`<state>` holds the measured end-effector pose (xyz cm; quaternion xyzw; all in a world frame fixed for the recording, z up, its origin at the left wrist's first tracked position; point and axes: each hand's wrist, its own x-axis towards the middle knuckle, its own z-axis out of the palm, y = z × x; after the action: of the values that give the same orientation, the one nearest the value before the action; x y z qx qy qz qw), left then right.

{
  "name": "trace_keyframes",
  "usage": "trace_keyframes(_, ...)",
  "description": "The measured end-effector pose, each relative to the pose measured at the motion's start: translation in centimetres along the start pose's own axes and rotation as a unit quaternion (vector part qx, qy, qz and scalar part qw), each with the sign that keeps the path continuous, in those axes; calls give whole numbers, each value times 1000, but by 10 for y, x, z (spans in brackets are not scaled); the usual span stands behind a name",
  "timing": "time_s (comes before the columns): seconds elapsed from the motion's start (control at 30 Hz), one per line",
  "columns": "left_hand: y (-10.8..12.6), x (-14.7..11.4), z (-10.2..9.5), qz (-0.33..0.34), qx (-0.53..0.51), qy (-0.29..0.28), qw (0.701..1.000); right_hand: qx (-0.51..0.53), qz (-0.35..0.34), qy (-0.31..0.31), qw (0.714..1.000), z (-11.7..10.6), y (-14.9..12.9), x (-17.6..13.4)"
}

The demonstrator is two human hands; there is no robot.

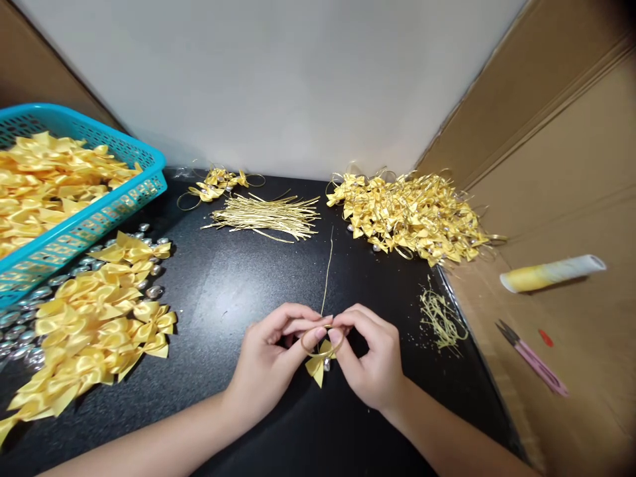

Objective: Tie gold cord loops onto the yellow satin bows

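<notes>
Between my two hands is a loop of gold cord (318, 354), with a yellow ribbon bow (315, 372) and a silver bead (326, 364) hanging below it. My left hand (278, 344) is closed, pinching the cord at the loop's upper left. On the other side my right hand (370, 354) pinches the same loop with thumb and forefinger. A long thin cord end (327, 271) runs up and away from the fingertips over the black table. Part of the bow is hidden behind the fingers.
A bundle of gold cords (268, 216) lies ahead. Finished looped bows (412, 215) are heaped at back right. Loose bows (99, 311) and silver beads (24, 328) lie left, by a turquoise basket (94, 215). Cord scraps (441, 319), pink-handled snips (534, 361) and a roll (554, 272) are right.
</notes>
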<state>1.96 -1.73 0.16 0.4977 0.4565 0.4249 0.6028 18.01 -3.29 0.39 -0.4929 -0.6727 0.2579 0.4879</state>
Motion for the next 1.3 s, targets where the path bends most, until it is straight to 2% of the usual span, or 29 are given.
trace_keyframes(0.23, -1, 1, 1, -6, 2, 1, 1000, 4, 23, -33, 999, 1, 2, -2)
trace_keyframes(0.73, -1, 3, 2, -23, -18, 9, 1000, -21, 1, -17, 1000, 3, 3, -1)
trace_keyframes(1.07, 2, 0, 1, 24, 18, 2, 1000, -10, 56, -32, 998, 4, 3, 0)
trace_keyframes(1.3, -1, 1, -3, 80, 116, -19, 990, -6, 64, -48, 997, 4, 2, 1)
